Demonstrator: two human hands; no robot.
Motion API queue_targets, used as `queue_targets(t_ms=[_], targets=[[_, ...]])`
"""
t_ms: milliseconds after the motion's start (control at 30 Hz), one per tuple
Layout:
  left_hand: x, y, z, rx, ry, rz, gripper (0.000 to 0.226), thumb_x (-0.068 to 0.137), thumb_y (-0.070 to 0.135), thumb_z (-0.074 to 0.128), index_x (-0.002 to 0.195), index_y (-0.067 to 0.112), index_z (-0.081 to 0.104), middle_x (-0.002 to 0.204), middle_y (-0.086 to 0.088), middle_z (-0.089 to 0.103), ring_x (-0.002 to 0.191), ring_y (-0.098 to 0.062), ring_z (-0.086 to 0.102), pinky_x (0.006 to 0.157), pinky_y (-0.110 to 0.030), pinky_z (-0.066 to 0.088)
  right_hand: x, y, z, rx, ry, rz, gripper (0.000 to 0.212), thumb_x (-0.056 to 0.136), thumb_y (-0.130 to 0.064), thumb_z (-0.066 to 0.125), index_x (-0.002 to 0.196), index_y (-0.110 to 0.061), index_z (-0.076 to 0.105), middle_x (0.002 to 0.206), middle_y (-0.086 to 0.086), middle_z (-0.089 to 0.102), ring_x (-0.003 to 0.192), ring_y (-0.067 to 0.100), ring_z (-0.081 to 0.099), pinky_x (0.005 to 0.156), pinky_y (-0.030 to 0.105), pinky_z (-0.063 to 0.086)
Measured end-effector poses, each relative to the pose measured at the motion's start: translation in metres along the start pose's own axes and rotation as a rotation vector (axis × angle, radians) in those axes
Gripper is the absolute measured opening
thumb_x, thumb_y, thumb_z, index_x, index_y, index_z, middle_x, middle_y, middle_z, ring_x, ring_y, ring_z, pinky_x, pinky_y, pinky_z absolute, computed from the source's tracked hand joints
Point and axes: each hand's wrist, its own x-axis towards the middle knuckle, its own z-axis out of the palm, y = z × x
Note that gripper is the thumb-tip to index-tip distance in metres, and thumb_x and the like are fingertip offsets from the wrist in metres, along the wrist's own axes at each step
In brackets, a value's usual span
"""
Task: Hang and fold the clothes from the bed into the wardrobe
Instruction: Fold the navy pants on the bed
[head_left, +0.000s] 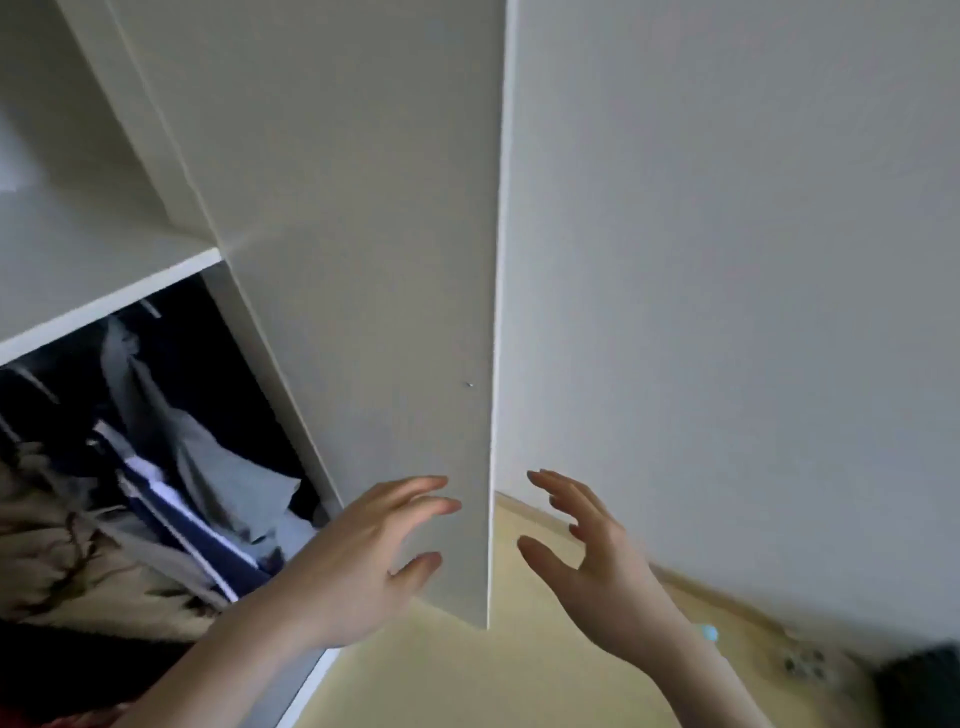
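On the far left you have the open wardrobe, with a white shelf running across it and, below that shelf, the dark hanging compartment. In there the clothes hang packed together: a grey garment, a navy piece with white stripes and, nearest the left edge, a patterned fabric in cream and brown. You cannot see the bed in this view. Just right of the compartment the white wardrobe door stands open, edge-on towards you, its thin edge running down the middle of the scene. Your left hand is raised in front of the door's inner face near its bottom corner, fingers straight and spread, holding nothing; whether the fingertips touch the panel you cannot tell. Your right hand is up on the other side of the door's edge, fingers also spread and loosely bent, gripping nothing, apart from the door. Behind it is a plain white wall, and below, a pale yellow floor.
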Motion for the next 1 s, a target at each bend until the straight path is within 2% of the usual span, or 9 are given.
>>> queue_targets(t_ms=[67,167,300,400,600,700,867,1000], targets=[[0.031,0.02,0.02,-0.012,-0.086,0.13,0.048,0.099,0.048,0.056,0.145,0.05,0.043,0.154,0.043,0.019,0.141,0.021,0.013,0.112,-0.003,0.012,-0.032,0.02,-0.021,-0.011,0.116,0.116,0.057,0.092,-0.053,0.062,0.144,-0.06,0.039,0.15,-0.041,0.036,0.137,-0.013,0.04,0.113,0.027,0.039],[0.067,0.062,0.056,-0.073,-0.188,0.301,0.049,0.098,0.052,0.053,0.143,0.058,0.035,0.155,0.044,0.015,0.141,0.02,0.014,0.114,-0.016,0.024,-0.09,0.047,-0.045,-0.04,0.266,0.303,0.057,0.094,-0.045,0.067,0.145,-0.055,0.042,0.147,-0.041,0.038,0.135,-0.013,0.041,0.113,0.026,0.04],[0.086,0.133,0.11,-0.139,-0.285,0.48,0.049,0.099,0.05,0.055,0.146,0.051,0.04,0.157,0.037,0.022,0.145,0.011,0.02,0.116,-0.015,0.021,-0.172,0.07,-0.068,-0.07,0.428,0.503,0.057,0.093,-0.044,0.069,0.144,-0.052,0.045,0.144,-0.04,0.041,0.132,-0.012,0.044,0.114,0.03,0.042],[0.079,0.192,0.144,-0.148,-0.404,0.607,0.048,0.097,0.046,0.06,0.143,0.047,0.046,0.156,0.035,0.026,0.142,0.006,0.03,0.115,-0.016,0.025,-0.236,0.077,-0.081,-0.067,0.575,0.598,0.057,0.092,-0.044,0.069,0.143,-0.054,0.045,0.144,-0.04,0.041,0.131,-0.011,0.045,0.112,0.03,0.043],[0.056,0.319,0.198,-0.112,-0.523,0.843,0.048,0.098,0.046,0.059,0.144,0.045,0.047,0.158,0.032,0.027,0.143,0.005,0.028,0.114,-0.012,0.018,-0.365,0.091,-0.114,-0.055,0.849,0.713,0.062,0.084,-0.06,0.061,0.143,-0.058,0.042,0.144,-0.04,0.042,0.132,-0.015,0.042,0.113,0.028,0.041],[0.037,0.386,0.226,-0.096,-0.551,0.913,0.047,0.099,0.046,0.057,0.145,0.044,0.047,0.159,0.031,0.026,0.144,0.004,0.029,0.117,-0.015,0.021,-0.43,0.103,-0.138,-0.057,0.909,0.748,0.062,0.086,-0.058,0.062,0.145,-0.056,0.042,0.145,-0.043,0.039,0.135,-0.018,0.037,0.116,0.027,0.038],[-0.003,0.488,0.274,-0.111,-0.582,0.969,0.047,0.099,0.044,0.058,0.145,0.044,0.047,0.157,0.031,0.028,0.142,0.004,0.029,0.114,-0.013,0.018,-0.54,0.127,-0.188,-0.062,0.965,0.806,0.056,0.094,-0.044,0.069,0.144,-0.052,0.045,0.148,-0.04,0.035,0.134,-0.011,0.042,0.117,0.033,0.039],[-0.029,0.557,0.308,-0.129,-0.611,1.003,0.048,0.099,0.045,0.058,0.145,0.046,0.046,0.156,0.034,0.026,0.142,0.007,0.028,0.118,-0.019,0.024,-0.616,0.142,-0.228,-0.076,0.994,0.836,0.056,0.095,-0.046,0.068,0.144,-0.054,0.042,0.15,-0.04,0.032,0.13,-0.015,0.04,0.113,0.026,0.04]])
